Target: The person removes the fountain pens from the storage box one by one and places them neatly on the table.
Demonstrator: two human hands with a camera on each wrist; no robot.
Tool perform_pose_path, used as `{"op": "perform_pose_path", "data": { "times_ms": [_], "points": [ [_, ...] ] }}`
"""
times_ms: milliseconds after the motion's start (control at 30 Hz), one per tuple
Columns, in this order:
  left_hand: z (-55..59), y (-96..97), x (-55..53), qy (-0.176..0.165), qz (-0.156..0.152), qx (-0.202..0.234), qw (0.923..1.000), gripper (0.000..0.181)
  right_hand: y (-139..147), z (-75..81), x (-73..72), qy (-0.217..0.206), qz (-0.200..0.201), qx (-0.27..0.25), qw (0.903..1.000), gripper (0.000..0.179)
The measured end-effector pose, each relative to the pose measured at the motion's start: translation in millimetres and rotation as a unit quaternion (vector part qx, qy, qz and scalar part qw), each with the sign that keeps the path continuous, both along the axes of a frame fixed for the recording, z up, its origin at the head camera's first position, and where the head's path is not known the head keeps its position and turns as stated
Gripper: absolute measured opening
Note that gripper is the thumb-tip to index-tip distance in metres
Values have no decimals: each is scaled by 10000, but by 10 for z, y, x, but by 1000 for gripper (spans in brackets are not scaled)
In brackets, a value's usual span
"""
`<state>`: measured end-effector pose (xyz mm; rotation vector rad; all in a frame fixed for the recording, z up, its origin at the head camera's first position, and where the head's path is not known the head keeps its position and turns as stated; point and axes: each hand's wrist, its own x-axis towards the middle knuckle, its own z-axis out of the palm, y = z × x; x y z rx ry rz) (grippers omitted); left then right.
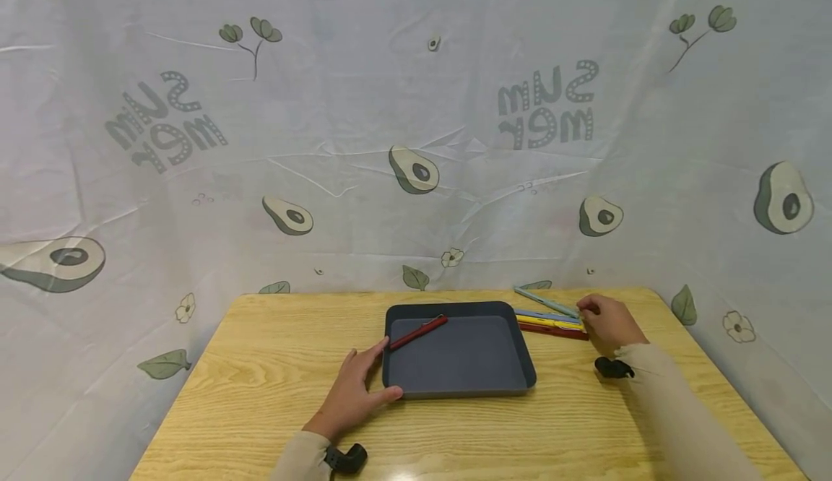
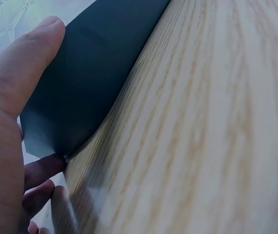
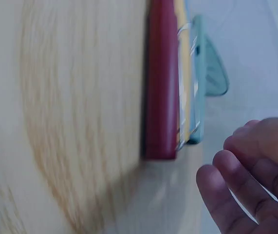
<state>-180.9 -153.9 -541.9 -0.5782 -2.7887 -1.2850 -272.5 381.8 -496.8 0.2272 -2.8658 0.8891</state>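
A dark grey tray (image 1: 468, 362) lies on the table, with a red pen (image 1: 419, 332) slanted in its upper left part. My left hand (image 1: 354, 387) touches the tray's near left corner, fingers spread along the left side and thumb at the front edge. To the right of the tray lie a light green pen (image 1: 544, 300), a blue pen (image 1: 546, 315), a yellow pen (image 1: 539, 320) and a dark red pen (image 1: 552, 331). Beside their right ends is my right hand (image 1: 611, 322); in the right wrist view its loosely bent fingers (image 3: 226, 187) are apart from the pens.
The wooden table (image 1: 279, 351) extends around the tray. Behind it hangs a pale curtain (image 1: 364, 91) printed with avocados and leaves. Each wrist wears a black camera band.
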Motion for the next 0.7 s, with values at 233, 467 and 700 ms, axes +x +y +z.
{"op": "perform_pose_path", "data": {
  "times_ms": [233,467,700],
  "points": [
    [0,-8,-6,60,-64,46,10000,95,-173,124,130,480,-39,-242,9985,26],
    [23,-2,7,38,-55,78,9999,96,-400,210,379,1130,140,-304,9930,24],
    [29,5,7,123,-71,15,9999,96,-559,239,508,1487,382,-236,9879,25]
  ]
}}
